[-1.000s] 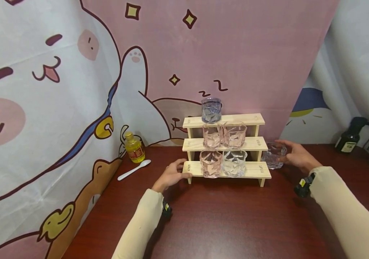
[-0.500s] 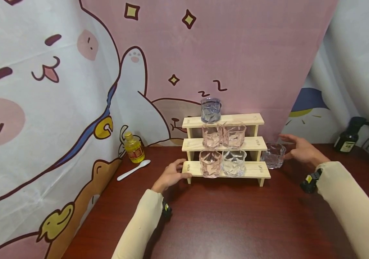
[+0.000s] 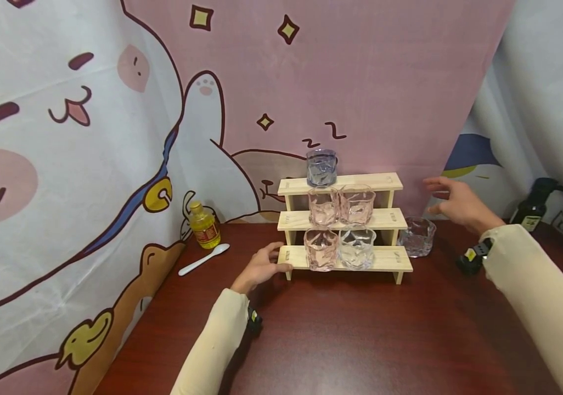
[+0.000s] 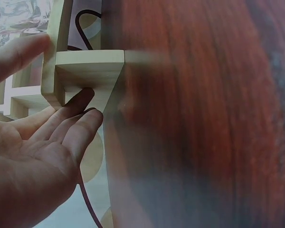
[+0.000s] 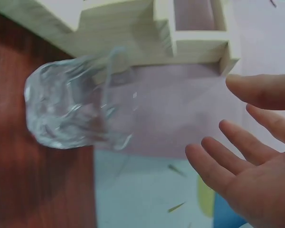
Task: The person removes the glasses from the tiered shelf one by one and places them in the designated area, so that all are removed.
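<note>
Three tiers on the wooden stand; full load shows only in the head view: blue glass up top, two pink glasses mid, another pink glass and a clear glass on the bottom. Left wrist view adds what the head view mostly hides: left hand has its thumb on the bottom shelf's left end, other fingers reaching beneath, gripping that corner. Right wrist view shows the gap: right hand has fingers spread, holding nothing, apart from the loose glass. Versus 1.0 s ago: right hand was around that glass, now it's up and off; left hand and stand look unchanged. Loose glass sits upright on the table, mouth up, just beside the stand's right end. Stand's long axis runs left-right, low step toward the person, tiers rising toward the backdrop.
</note>
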The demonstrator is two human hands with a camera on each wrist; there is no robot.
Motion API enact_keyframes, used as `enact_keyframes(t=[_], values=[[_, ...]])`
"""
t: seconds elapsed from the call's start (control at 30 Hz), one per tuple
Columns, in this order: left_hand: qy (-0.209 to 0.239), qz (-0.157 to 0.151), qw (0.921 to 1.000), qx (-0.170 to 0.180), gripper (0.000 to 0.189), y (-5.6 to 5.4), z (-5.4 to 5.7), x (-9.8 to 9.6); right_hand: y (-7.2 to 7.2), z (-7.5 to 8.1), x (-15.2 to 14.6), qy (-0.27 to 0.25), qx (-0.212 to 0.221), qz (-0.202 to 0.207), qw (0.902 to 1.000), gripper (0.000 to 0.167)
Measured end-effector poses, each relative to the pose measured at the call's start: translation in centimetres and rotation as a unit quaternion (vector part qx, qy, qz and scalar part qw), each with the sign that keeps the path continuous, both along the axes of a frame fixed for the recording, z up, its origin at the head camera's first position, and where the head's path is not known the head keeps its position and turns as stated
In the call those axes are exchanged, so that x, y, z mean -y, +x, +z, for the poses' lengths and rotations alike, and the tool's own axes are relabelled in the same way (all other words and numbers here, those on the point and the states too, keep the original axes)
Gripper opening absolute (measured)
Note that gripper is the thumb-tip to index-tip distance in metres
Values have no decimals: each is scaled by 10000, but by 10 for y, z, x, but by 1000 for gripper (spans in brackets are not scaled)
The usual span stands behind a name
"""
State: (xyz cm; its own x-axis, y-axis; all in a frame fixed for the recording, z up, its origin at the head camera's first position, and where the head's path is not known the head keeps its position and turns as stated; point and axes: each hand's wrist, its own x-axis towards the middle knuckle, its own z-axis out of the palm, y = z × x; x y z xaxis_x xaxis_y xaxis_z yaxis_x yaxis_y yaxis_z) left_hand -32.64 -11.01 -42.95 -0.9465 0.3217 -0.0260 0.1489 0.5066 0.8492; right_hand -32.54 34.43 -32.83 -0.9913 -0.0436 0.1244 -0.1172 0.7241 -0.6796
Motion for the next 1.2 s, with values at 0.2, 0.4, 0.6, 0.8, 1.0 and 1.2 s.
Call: enact_keyframes(t=[0.2, 0.4, 0.6, 0.8, 1.0, 1.2], values=[[-25, 30, 10000, -24, 76, 0, -1, 0, 1, 19, 16, 54, -412, -92, 9991, 72], [-16, 52, 10000, 27, 75, 1, 1, 0, 1, 35, 28, 48, -524, -33, 9986, 71], [-4, 30, 10000, 20, 76, 0, 2, 0, -1, 50, 43, -36, -597, 87, 9982, 72], [17, 13, 10000, 17, 76, 0, 2, 0, -6, 60, 59, -118, -602, 284, 9977, 74], [3, 15, 10000, 33, 76, -1, 2, 0, -13, 67, 75, -257, -607, 390, 9971, 73], [6, 29, 10000, 38, 74, -1, 1, 0, -17, 71, 90, -445, -635, 464, 9959, 71]])
